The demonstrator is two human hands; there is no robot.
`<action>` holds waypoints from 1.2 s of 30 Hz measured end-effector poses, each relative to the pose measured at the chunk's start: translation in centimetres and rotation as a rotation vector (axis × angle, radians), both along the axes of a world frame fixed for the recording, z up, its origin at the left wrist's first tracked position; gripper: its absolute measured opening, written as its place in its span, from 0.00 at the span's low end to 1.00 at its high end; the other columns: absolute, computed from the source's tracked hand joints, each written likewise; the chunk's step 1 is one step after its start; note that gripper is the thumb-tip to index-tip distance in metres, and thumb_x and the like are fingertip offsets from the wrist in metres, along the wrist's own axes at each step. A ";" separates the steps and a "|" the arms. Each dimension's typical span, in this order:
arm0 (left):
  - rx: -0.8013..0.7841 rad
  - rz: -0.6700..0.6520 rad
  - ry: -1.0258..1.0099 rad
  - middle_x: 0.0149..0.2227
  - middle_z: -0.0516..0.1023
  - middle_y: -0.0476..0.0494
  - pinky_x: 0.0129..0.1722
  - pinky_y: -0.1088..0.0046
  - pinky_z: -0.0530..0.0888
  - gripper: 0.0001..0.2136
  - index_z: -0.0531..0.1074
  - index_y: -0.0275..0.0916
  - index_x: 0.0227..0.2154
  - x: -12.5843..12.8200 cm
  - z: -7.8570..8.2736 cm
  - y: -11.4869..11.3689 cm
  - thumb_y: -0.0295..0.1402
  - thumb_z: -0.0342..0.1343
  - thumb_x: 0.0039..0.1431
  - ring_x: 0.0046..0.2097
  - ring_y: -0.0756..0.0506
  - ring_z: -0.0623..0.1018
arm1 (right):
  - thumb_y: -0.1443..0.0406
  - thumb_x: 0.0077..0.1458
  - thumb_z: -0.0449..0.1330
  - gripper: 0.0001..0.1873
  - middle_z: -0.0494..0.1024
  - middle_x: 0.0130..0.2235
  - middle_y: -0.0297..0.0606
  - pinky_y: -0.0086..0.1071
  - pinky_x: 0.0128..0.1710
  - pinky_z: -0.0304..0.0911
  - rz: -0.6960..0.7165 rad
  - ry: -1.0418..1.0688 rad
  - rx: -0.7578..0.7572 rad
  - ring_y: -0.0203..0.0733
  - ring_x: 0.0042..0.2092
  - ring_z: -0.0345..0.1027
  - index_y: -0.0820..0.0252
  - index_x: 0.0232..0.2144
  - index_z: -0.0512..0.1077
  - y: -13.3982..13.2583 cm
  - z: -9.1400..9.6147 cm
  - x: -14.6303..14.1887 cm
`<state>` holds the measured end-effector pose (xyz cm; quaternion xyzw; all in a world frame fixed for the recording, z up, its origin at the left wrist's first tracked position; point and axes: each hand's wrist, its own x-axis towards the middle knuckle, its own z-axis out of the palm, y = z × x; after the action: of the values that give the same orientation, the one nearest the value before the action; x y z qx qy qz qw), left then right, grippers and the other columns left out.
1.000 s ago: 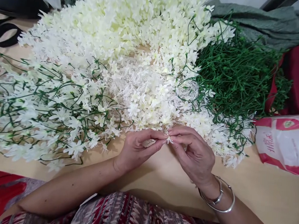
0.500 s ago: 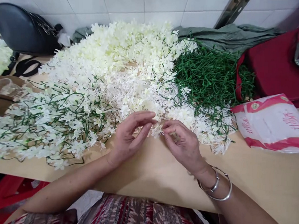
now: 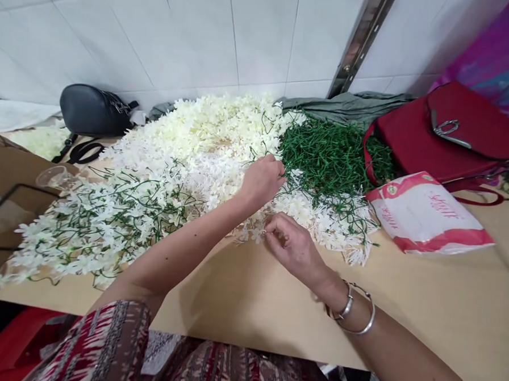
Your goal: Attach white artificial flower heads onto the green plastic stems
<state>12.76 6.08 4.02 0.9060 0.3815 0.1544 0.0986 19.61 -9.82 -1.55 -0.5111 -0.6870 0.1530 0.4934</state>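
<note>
My right hand [image 3: 296,247] is closed in a pinch near the front of the pile, on a small white artificial flower [image 3: 258,235]. Farther forward, my left hand [image 3: 262,182] reaches over the pile with fingers curled together. Its fingertips are at the left edge of a heap of green plastic stems [image 3: 331,152]; what they hold, if anything, is hidden. Loose white and cream flower heads [image 3: 215,126] spread beneath and behind both hands. On the left lie white flowers fitted on green stems [image 3: 125,212].
A white and pink packet [image 3: 428,214] and a red bag [image 3: 445,138] are at the right. A black bag [image 3: 94,111] stands at the back left, with a clear plastic cup [image 3: 52,177] and a cardboard box [image 3: 11,183] nearer. Behind runs a tiled wall [image 3: 194,39].
My left hand has moved forward and right, from beside my right hand to the edge of the green stems, its fingers now curled. My right hand keeps its pinch. The view has tilted up.
</note>
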 end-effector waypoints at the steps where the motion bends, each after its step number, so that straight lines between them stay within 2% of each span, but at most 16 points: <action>1: -0.015 0.011 -0.003 0.43 0.84 0.40 0.45 0.67 0.78 0.02 0.82 0.38 0.37 -0.2 0.1 0.2 0.29 0.68 0.63 0.44 0.41 0.84 | 0.75 0.62 0.55 0.12 0.74 0.33 0.35 0.33 0.37 0.64 -0.003 -0.002 -0.001 0.41 0.36 0.70 0.53 0.32 0.63 0.1 0.0 0.1; 4: -0.028 -0.003 -0.082 0.36 0.85 0.44 0.39 0.69 0.75 0.04 0.81 0.38 0.34 -1.5 0.4 0.7 0.30 0.65 0.66 0.36 0.45 0.82 | 0.75 0.62 0.55 0.11 0.76 0.34 0.35 0.34 0.39 0.65 0.001 0.002 0.013 0.41 0.37 0.71 0.53 0.33 0.64 0.2 -0.1 0.2; 6: -0.010 -0.034 -0.186 0.33 0.84 0.46 0.37 0.71 0.73 0.04 0.81 0.38 0.35 -2.8 0.7 0.9 0.28 0.63 0.67 0.34 0.46 0.81 | 0.75 0.63 0.55 0.11 0.77 0.34 0.36 0.34 0.38 0.66 0.010 0.009 0.019 0.41 0.37 0.72 0.53 0.33 0.65 0.2 -0.1 0.3; 11: -0.035 -0.109 -0.386 0.33 0.84 0.47 0.35 0.74 0.73 0.05 0.80 0.38 0.35 -5.5 1.3 0.4 0.23 0.60 0.63 0.33 0.49 0.80 | 0.75 0.64 0.55 0.11 0.78 0.34 0.36 0.35 0.37 0.67 0.021 0.013 0.025 0.41 0.37 0.73 0.53 0.34 0.66 0.0 0.1 0.2; 16: 0.010 -0.082 -0.440 0.34 0.85 0.46 0.33 0.73 0.74 0.05 0.81 0.40 0.38 -7.6 2.5 -0.7 0.28 0.60 0.65 0.32 0.49 0.79 | 0.72 0.66 0.57 0.10 0.80 0.36 0.36 0.37 0.41 0.70 0.003 0.053 0.036 0.42 0.41 0.77 0.53 0.35 0.69 -0.3 0.4 0.2; 22: -0.424 -0.006 -0.673 0.29 0.82 0.48 0.22 0.77 0.69 0.06 0.82 0.40 0.38 -10.1 2.2 -3.5 0.36 0.65 0.65 0.25 0.52 0.75 | 0.70 0.64 0.64 0.05 0.82 0.40 0.35 0.36 0.46 0.72 -0.062 0.331 -0.056 0.41 0.45 0.78 0.53 0.37 0.74 -0.5 0.8 0.8; 25: -0.484 -0.002 -0.790 0.34 0.83 0.48 0.22 0.79 0.72 0.04 0.81 0.41 0.39 -11.4 1.8 -5.5 0.35 0.66 0.64 0.24 0.54 0.75 | 0.67 0.62 0.68 0.05 0.82 0.39 0.35 0.31 0.38 0.73 -0.029 0.532 -0.168 0.39 0.41 0.78 0.54 0.36 0.74 -0.5 1.1 1.2; 28: -0.505 -0.037 -0.804 0.46 0.84 0.41 0.33 0.76 0.82 0.04 0.82 0.41 0.38 -12.5 1.6 -7.1 0.35 0.65 0.66 0.34 0.51 0.82 | 0.61 0.59 0.72 0.10 0.82 0.39 0.35 0.29 0.30 0.70 -0.023 0.686 -0.284 0.35 0.32 0.76 0.54 0.34 0.74 -0.4 1.2 1.5; 31: -0.580 -0.068 -0.833 0.53 0.82 0.36 0.46 0.69 0.86 0.07 0.83 0.39 0.39 -13.1 1.1 -8.0 0.35 0.62 0.69 0.47 0.45 0.85 | 0.58 0.58 0.73 0.12 0.81 0.39 0.34 0.29 0.29 0.70 -0.053 0.757 -0.328 0.34 0.30 0.75 0.54 0.33 0.74 -0.3 1.1 1.7; 36: -0.591 -0.067 -0.854 0.51 0.83 0.37 0.44 0.75 0.85 0.04 0.84 0.40 0.39 -13.0 -0.5 -8.5 0.33 0.66 0.66 0.51 0.45 0.84 | 0.57 0.57 0.74 0.12 0.81 0.40 0.32 0.31 0.30 0.71 -0.078 0.768 -0.319 0.33 0.29 0.74 0.51 0.34 0.74 -0.4 1.4 1.9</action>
<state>-0.26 -2.45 3.48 0.7075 0.3053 0.3929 0.5018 21.53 -10.26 -0.18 -0.5125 -0.4007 0.4184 0.6338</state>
